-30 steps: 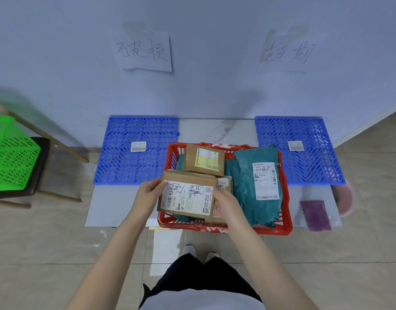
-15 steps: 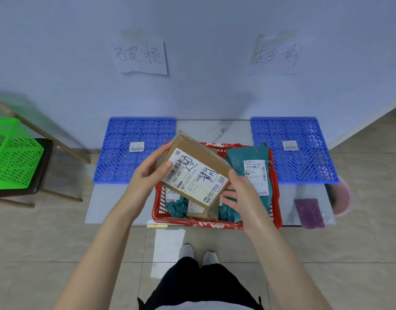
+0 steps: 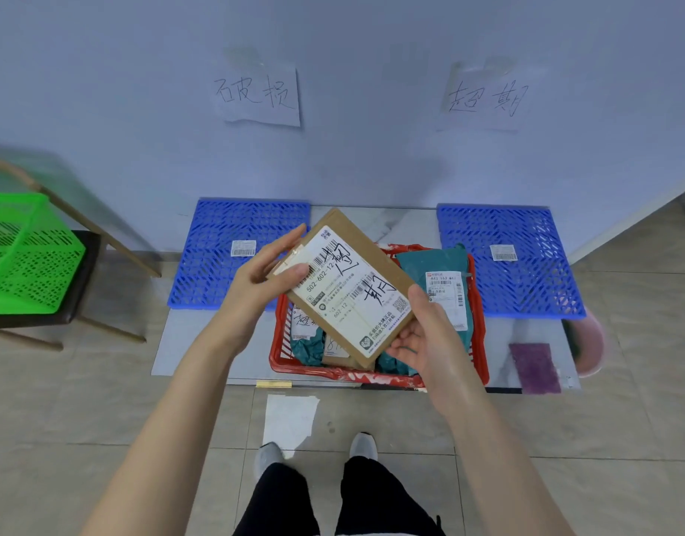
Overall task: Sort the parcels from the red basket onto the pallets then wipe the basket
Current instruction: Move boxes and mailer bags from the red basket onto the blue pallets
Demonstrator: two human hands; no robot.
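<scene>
Brown cardboard, flat and rectangular: I see the box (image 3: 344, 288) held up over the red basket (image 3: 333, 375), tilted so one corner points toward the wall (image 3: 371, 156). A white printed label (image 3: 356, 299) with barcodes and bold black handwriting covers most of its face. The left hand (image 3: 263, 280) grips the upper end, thumb pressed on the label and fingers behind. The right hand (image 3: 429, 334) holds the lower corner, thumb along the edge and fingers curled beneath.

From my seat the basket reads as glossy red plastic with slotted walls, its rim scuffed white. Inside lie crumpled teal plastic bags (image 3: 422, 261), one labelled, and other parcels (image 3: 335, 350) partly hidden under the box.

It sits on a smooth pale slab (image 3: 186, 342) with faint marble veining. The left pallet (image 3: 217, 272) and right pallet (image 3: 526, 284), both blue plastic lattice, flank it at the back, each with a small white sticker (image 3: 243, 248). A fuzzy purple cloth (image 3: 534, 367) lies at the slab's right front corner, just beside a pink tub (image 3: 594, 342).

Beige tiles make up the floor (image 3: 81, 400), with a scrap of paper (image 3: 290, 419) near grey shoes (image 3: 362, 446). Two handwritten sheets (image 3: 259, 96) hang on the wall. At left a perforated green basket (image 3: 27, 257) rests on a dark-seated chair (image 3: 87, 272).
</scene>
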